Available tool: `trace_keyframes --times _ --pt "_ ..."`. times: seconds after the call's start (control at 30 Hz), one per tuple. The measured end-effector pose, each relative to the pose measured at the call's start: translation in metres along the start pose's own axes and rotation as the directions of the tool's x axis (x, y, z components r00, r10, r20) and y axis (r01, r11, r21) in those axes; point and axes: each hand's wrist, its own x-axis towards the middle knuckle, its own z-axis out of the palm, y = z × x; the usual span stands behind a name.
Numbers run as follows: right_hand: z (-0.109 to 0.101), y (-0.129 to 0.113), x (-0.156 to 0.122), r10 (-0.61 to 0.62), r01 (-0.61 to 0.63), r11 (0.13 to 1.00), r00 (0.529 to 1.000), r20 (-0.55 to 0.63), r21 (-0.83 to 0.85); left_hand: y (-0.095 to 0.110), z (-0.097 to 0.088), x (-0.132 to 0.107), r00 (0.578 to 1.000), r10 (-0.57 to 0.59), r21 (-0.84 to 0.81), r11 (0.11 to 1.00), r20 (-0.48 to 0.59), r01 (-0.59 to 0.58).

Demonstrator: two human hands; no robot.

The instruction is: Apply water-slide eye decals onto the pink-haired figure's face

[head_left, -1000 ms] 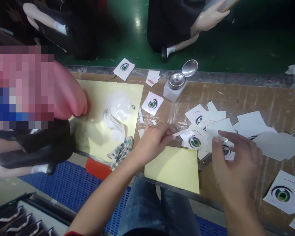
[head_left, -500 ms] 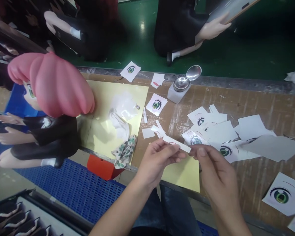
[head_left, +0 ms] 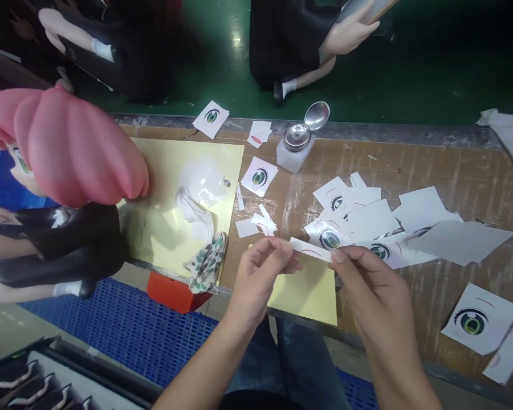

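The wooden workbench [head_left: 453,171] carries two yellow sheets: a large one [head_left: 162,228] at left and a small one [head_left: 305,293] at the near edge. A metal-lidded dispenser [head_left: 297,145] stands near the far edge. Eye decal cutouts [head_left: 359,219] lie scattered across the right half.

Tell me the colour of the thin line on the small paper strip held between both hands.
Red, on the small white paper strip; head view.

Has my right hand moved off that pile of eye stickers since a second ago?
Yes. The right hand has come left off the sticker pile and now pinches the small white strip with the left hand, above the yellow sheet.
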Motion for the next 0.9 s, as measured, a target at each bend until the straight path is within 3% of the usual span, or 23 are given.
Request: trace_keyframes --times 0.17,0.33,0.47,0.57,0.77,0.9 --pt "-0.006 0.005 -0.002 -0.004 0.004 0.998 1.0 0.005 -0.069 -0.006 0.001 0.003 0.998 0.062 0.207 0.977 0.001 -0.06" --pt "-0.021 0.016 -0.001 -0.05 0.039 0.988 0.996 -0.068 -0.148 -0.01 -0.002 0.011 0.993 0.116 0.473 0.873 0.037 -0.119" --pt "-0.037 0.023 0.006 -0.111 0.069 0.962 0.983 -0.149 -0.263 -0.007 0.0 0.028 0.967 0.249 0.682 0.699 0.049 -0.215" --pt "-0.041 0.025 0.011 -0.157 0.109 0.934 0.981 -0.116 -0.34 -0.003 0.004 0.046 0.941 0.312 0.796 0.532 0.131 -0.287" --pt "-0.012 0.03 0.023 -0.293 0.29 0.862 0.954 0.058 -0.416 0.003 0.018 0.072 0.9 0.352 0.889 0.278 0.257 -0.363" --pt "0.002 0.037 0.028 -0.401 0.386 0.775 0.912 0.083 -0.5 0.004 0.025 0.078 0.888 0.333 0.908 0.164 0.316 -0.385"
